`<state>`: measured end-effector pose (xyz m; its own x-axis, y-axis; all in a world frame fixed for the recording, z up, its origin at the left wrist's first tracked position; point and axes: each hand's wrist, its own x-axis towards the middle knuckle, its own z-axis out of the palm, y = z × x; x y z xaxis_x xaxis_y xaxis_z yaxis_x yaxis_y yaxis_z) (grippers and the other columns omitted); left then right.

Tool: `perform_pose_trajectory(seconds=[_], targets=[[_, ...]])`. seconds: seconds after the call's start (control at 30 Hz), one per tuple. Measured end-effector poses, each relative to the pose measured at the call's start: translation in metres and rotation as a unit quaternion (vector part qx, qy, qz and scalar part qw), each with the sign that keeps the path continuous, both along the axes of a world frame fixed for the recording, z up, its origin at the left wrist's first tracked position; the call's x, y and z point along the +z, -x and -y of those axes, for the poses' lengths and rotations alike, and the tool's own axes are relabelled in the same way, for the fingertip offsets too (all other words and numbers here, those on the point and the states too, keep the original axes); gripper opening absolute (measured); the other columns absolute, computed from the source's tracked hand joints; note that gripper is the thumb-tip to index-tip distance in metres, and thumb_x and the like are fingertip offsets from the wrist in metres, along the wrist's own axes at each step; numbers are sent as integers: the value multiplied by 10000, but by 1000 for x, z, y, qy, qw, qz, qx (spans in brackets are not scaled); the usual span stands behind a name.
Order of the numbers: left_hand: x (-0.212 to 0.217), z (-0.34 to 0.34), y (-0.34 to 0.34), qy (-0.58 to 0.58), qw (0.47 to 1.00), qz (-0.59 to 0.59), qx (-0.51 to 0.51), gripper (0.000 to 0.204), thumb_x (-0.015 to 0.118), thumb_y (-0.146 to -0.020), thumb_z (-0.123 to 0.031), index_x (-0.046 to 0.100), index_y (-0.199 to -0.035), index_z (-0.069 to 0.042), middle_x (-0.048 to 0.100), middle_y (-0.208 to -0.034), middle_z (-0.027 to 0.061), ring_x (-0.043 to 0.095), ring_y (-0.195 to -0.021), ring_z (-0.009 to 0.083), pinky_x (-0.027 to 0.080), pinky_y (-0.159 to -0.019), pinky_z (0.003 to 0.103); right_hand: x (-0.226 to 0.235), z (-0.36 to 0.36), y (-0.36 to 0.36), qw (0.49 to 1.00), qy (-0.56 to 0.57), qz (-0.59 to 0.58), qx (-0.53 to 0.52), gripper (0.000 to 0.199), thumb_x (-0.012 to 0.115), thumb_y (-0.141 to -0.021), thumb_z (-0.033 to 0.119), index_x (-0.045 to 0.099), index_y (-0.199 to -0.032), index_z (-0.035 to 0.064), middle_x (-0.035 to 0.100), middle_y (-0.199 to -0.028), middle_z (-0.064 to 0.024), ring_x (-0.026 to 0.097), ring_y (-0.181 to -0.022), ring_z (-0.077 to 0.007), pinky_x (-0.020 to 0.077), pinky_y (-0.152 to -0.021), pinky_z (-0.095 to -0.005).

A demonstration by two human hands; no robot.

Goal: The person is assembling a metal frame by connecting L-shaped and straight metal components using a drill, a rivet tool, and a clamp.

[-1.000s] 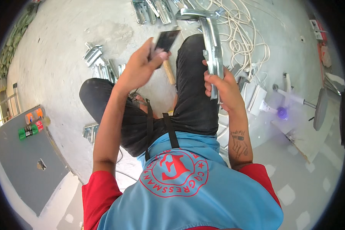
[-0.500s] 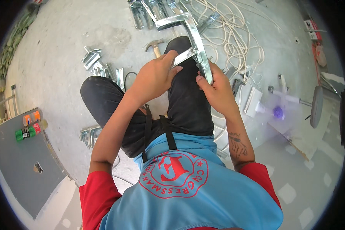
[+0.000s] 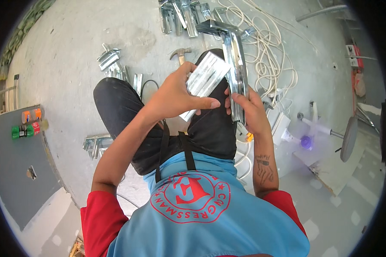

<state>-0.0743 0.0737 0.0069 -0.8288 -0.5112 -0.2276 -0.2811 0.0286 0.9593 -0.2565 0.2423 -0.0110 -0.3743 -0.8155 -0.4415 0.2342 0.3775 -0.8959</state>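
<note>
Clasping a short silver channel between fingers and thumb, the left hand hangs near the right hand, whose fingers pinch an L-shaped metal piece.

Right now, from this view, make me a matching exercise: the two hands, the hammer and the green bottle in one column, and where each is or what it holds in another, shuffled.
1. Left hand
2. Right hand
3. Hammer
4. Green bottle

A. On the grey board at the picture's left
B. Gripping an L-shaped metal piece
C. On the floor, its handle partly hidden
D. Gripping a short metal piece

Right pairs: 1-D, 2-B, 3-C, 4-A
</note>
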Motion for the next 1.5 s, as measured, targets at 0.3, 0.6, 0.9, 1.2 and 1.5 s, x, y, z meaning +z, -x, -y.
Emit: perform_pose_trajectory(seconds=[0.3,0.6,0.9,1.2,1.5], targets=[[-30,4,-3,-6,1000,-2,17,561,599,-962,-303,437,-1354,63,642,-975,157,615,-834,203,493,-755,345,-4,1,-9,942,43,-330,39,530,602,-951,141,484,-1447,-6,591,-1284,-231,556,-1175,-370,418,-1014,-434],[-27,-21,-2,24,997,-70,-20,562,452,-1080,-462,447,-1343,34,646,-1148,246,643,-1090,356,481,-938,428,5,7,-14,988,26,-144,46,361,538,-1023,108,505,-1363,-9,660,-1087,-86,659,-888,-148,540,-756,-292],[-13,-23,0,133,990,-34,-42,436,447,-1084,-391,454,-1212,26,616,-1062,298,604,-992,495,474,-851,506,-4,-1,-19,950,44,-305,56,276,509,-996,51,526,-1263,-18,661,-981,-87,625,-821,-142,518,-741,-298],[2,-16,-5,-30,991,-6,-129,452,390,-1099,-444,516,-1052,-12,614,-875,202,618,-847,395,475,-786,456,2,-17,-26,978,40,-202,24,346,486,-953,39,511,-1294,-14,652,-954,-81,615,-842,-149,505,-787,-309],[-17,-24,-16,-18,993,18,-117,437,430,-1088,-437,512,-1029,-11,618,-900,199,627,-823,414,478,-765,473,0,-19,-24,932,33,-343,114,401,549,-926,13,527,-1325,-20,624,-1028,-110,585,-884,-190,484,-812,-311]])
